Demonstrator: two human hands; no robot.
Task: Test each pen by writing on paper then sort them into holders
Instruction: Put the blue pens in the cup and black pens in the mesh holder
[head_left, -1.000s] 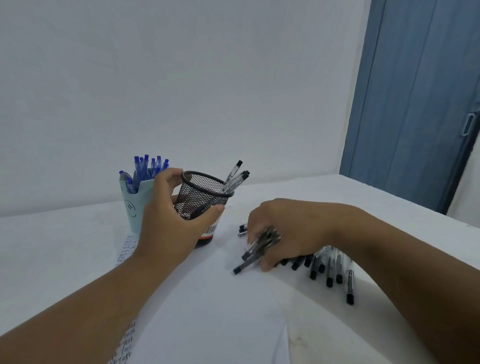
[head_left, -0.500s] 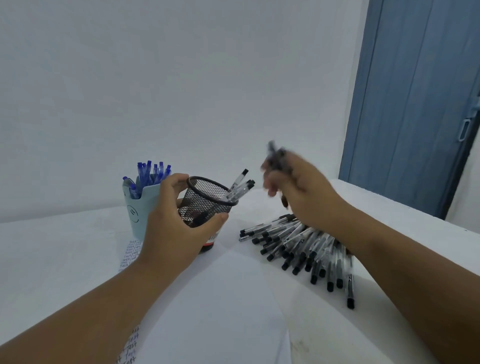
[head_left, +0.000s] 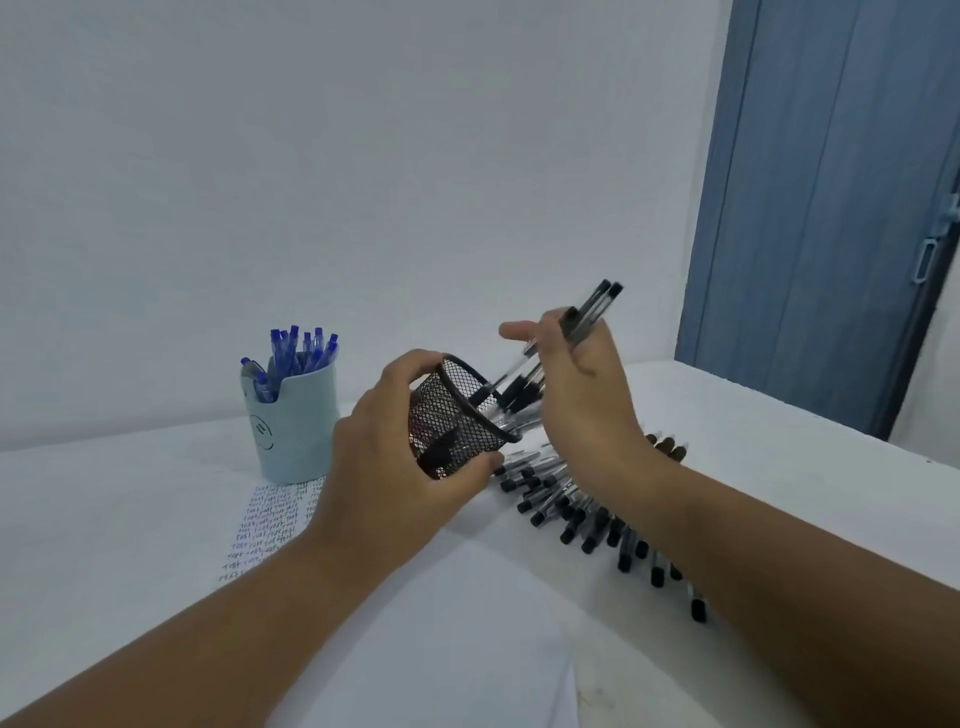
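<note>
My left hand (head_left: 387, 462) grips the black mesh holder (head_left: 457, 421), lifted and tilted with its mouth toward the right. My right hand (head_left: 576, 384) holds a bunch of black-capped pens (head_left: 592, 306) at the holder's rim; their lower ends point into the mouth beside pens that sit inside. A heap of several black-capped pens (head_left: 571, 514) lies on the table below my right wrist, partly hidden by it. A light blue holder (head_left: 293, 426) full of blue pens (head_left: 298, 351) stands at the left. White paper (head_left: 270, 519) with rows of handwriting lies under it.
A blank white sheet (head_left: 441, 639) covers the near table in front of me. The white table (head_left: 78, 519) meets a white wall behind. A blue door (head_left: 831, 208) stands at the far right, past the table's corner.
My right hand took a bunch of pens from the heap, raised it, and brought it to the mesh holder. My left hand lifted and tilted the holder toward the right.
</note>
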